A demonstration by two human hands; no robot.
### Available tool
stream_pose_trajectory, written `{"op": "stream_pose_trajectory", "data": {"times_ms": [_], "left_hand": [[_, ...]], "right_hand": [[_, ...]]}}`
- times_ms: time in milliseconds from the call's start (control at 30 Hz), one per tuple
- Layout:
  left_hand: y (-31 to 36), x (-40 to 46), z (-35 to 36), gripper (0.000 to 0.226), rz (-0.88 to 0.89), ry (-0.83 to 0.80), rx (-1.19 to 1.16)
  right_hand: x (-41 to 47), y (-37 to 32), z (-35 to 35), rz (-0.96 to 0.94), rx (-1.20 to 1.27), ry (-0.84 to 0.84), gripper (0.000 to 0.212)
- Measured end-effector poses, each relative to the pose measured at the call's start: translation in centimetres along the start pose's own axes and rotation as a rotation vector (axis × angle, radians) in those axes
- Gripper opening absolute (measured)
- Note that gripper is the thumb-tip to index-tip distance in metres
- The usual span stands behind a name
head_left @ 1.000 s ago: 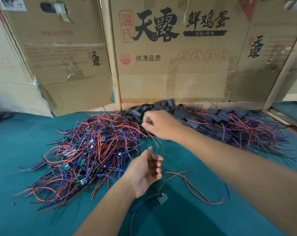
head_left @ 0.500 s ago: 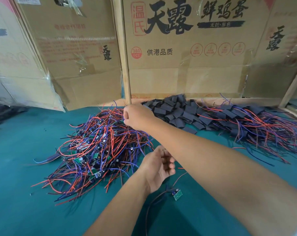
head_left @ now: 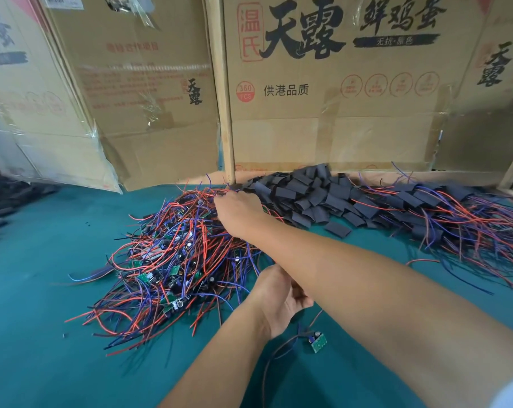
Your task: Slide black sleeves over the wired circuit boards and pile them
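Note:
A tangled pile of wired circuit boards (head_left: 173, 260), small green boards with red and blue leads, lies on the green table (head_left: 43, 334). Behind it to the right is a heap of flat black sleeves (head_left: 311, 198). My right hand (head_left: 237, 213) reaches across to the far top of the wired pile, back of the hand up, fingers curled into the wires there. My left hand (head_left: 279, 301) hovers under the right forearm with fingers loosely curled and nothing seen in it. One single wired board (head_left: 317, 343) lies on the table just right of that hand.
Sleeved boards with trailing wires (head_left: 443, 219) are piled at the right. Cardboard boxes (head_left: 323, 119) and a wooden post (head_left: 224, 113) wall off the table's back edge. More black sleeves (head_left: 2, 201) lie at the far left.
My right hand has moved left from the black sleeve heap to the top of the wired pile. My left hand's fingers have curled in, and the view has shifted closer.

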State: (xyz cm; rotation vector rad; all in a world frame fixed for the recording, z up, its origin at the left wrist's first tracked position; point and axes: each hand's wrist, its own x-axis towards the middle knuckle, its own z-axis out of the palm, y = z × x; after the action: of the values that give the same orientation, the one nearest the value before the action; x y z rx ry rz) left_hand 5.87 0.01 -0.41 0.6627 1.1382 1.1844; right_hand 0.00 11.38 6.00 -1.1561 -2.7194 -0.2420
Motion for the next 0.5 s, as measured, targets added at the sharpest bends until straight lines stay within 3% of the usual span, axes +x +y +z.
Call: {"op": "stream_pose_trajectory", "data": {"times_ms": [267, 400, 500], "left_hand": [[0.1, 0.2, -0.1, 0.029, -0.011, 0.018, -0.039], [0.1, 0.4, -0.1, 0.042, -0.018, 0.011, -0.055], [0.1, 0.4, 0.1, 0.028, 0.018, 0.021, -0.034]], "right_hand": [[-3.2, 2.3, -1.6, 0.073, 0.168, 0.173, 0.017], [-8.0, 4.8, -3.2, 0.086, 0.311, 0.381, 0.019], [-13.0, 7.0, -3.9, 0.101, 0.478, 0.532, 0.011]]}}
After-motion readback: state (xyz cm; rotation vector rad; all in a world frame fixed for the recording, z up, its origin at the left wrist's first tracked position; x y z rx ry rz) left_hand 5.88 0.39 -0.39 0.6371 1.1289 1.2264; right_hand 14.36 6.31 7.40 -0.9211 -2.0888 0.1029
